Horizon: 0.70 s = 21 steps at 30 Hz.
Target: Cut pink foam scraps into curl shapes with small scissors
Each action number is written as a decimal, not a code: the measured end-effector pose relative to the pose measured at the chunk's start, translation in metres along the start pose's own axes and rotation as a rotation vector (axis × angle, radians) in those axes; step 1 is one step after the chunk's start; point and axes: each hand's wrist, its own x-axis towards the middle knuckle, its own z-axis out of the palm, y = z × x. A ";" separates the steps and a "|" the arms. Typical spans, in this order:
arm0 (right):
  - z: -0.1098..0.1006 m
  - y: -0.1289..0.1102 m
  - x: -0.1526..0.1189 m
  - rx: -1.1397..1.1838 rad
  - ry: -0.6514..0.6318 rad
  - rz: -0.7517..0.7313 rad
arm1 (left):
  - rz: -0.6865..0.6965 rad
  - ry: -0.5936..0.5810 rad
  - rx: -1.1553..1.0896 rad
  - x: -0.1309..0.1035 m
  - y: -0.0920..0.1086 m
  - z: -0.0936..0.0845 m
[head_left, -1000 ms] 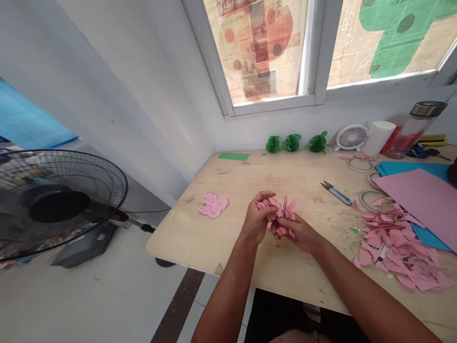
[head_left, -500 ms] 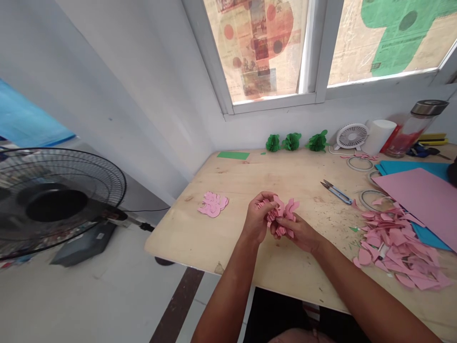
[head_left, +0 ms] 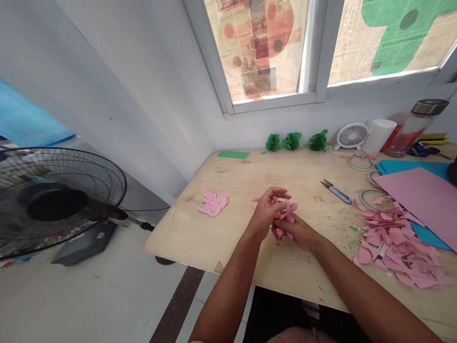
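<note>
Several pink paper cut-outs (head_left: 290,209) are bunched between my two hands over the middle of the table. My left hand (head_left: 267,212) curls round the left side of the bunch, its thumb against the paper and its upper fingers slightly raised. From the lower right, my right hand (head_left: 298,231) pinches the same bunch, with paper edges showing below its fingers. Much of the bunch is hidden by my fingers. A small bit of pink paper (head_left: 254,205) shows just left of my left hand; whether it is joined to the bunch I cannot tell.
A stack of pink cut-outs (head_left: 213,204) lies to the left. Thread snips (head_left: 336,191) and a heap of pink scraps (head_left: 400,247) lie right, beside pink sheets (head_left: 424,200). Green paper figures (head_left: 292,141) stand by the wall near a small white fan (head_left: 352,136).
My left hand has shifted a little right and up over the bunch, its upper fingers lifting. Less of the pink paper shows now. My right hand stays nearly in place.
</note>
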 end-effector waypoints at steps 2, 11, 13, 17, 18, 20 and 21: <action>0.000 -0.001 0.000 0.011 -0.001 0.004 | -0.006 -0.038 -0.004 0.001 0.002 -0.001; 0.000 -0.004 -0.002 0.014 -0.012 0.025 | -0.025 -0.080 -0.166 0.007 -0.002 -0.004; 0.000 -0.004 -0.001 0.005 -0.030 0.027 | -0.026 -0.067 -0.214 0.008 -0.005 -0.004; -0.002 -0.001 0.001 -0.023 -0.023 0.027 | -0.030 -0.051 -0.254 0.008 -0.009 -0.004; -0.003 -0.001 0.001 -0.029 -0.022 0.029 | -0.032 -0.051 -0.257 0.008 -0.009 -0.004; -0.003 0.000 0.001 -0.037 -0.024 0.032 | -0.029 -0.050 -0.249 0.007 -0.009 -0.005; -0.003 0.001 0.001 -0.037 -0.022 0.031 | -0.021 -0.051 -0.235 0.006 -0.009 -0.005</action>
